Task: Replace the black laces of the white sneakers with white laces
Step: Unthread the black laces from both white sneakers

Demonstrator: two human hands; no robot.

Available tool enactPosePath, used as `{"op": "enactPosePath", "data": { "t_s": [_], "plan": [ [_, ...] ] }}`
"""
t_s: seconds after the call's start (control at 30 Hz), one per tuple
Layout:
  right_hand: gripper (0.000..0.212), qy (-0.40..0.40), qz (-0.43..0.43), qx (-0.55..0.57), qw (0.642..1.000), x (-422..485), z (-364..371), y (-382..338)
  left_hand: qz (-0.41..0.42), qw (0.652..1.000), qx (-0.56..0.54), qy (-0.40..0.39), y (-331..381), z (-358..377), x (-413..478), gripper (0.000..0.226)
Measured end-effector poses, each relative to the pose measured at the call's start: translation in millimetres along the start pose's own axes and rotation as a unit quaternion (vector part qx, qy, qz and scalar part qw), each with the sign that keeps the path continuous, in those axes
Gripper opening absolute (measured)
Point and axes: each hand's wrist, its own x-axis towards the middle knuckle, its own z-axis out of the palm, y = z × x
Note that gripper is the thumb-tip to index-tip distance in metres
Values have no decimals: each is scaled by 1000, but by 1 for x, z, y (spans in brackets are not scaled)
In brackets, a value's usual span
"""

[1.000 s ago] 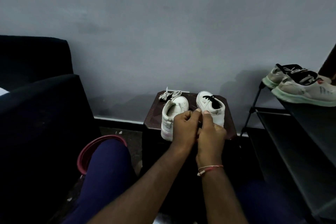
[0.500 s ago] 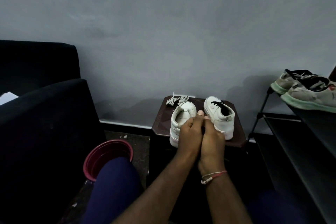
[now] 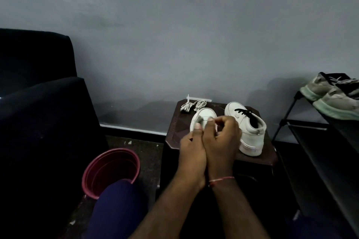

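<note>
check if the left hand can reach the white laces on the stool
Probably yes: the white laces lie uncovered at the stool's back corner, just beyond the sneaker the left hand holds; it must let go first.

No text, brand, number or sign can be read anywhere. The white sneakers (image 3: 250, 134) on the table (image 3: 174, 134) show plain sides, and the worn shoes (image 3: 334, 101) on the shelf rack (image 3: 303, 128) carry only smudged marks, too dim and blurred to make out.
</note>
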Motion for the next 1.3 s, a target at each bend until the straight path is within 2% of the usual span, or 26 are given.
{"op": "enactPosePath", "data": {
  "t_s": [0.1,0.2,0.27,0.3,0.37,0.43,0.5,0.57,0.73,0.87,0.93,1.03,1.07,1.17,1.3],
  "plan": [
    [36,-115,-21,-38,992,0,24,-2,70,991,65,91,11,-20,40,43],
    [36,-202,-76,-149,965,5,36,11,102,970,105,195,16,-54,101,41],
    [39,-230,-108,-243,936,5,36,19,123,941,223,222,9,-74,138,38],
    [44,-239,-122,-278,922,3,35,21,118,925,298,205,1,-81,151,34],
    [58,-241,-152,-321,903,-3,34,24,102,887,434,123,-22,-84,163,19],
    [65,-227,-177,-325,901,-9,34,30,132,817,559,57,-46,-83,160,12],
    [60,-219,-184,-303,909,-9,33,36,164,749,640,56,-59,-83,155,12],
    [56,-221,-177,-288,915,-7,32,42,161,718,674,65,-60,-79,157,13],
    [56,-198,-174,-277,924,-14,32,38,158,701,694,49,-56,-72,159,20],
    [59,-169,-175,-294,924,-13,33,39,186,689,699,52,-60,-75,155,21],
    [60,-164,-172,-304,922,-13,33,36,196,702,683,47,-61,-78,155,20],
    [60,-142,-152,-338,918,-12,29,33,227,744,629,5,-61,-83,155,22],
    [59,-144,-142,-343,917,-12,27,34,243,747,619,-11,-62,-84,154,25],
    [57,-159,-131,-347,915,-13,29,36,284,708,645,-48,-64,-89,151,35],
    [58,-165,-120,-338,919,-13,33,34,277,664,691,-63,-63,-85,147,39]
  ]
}}
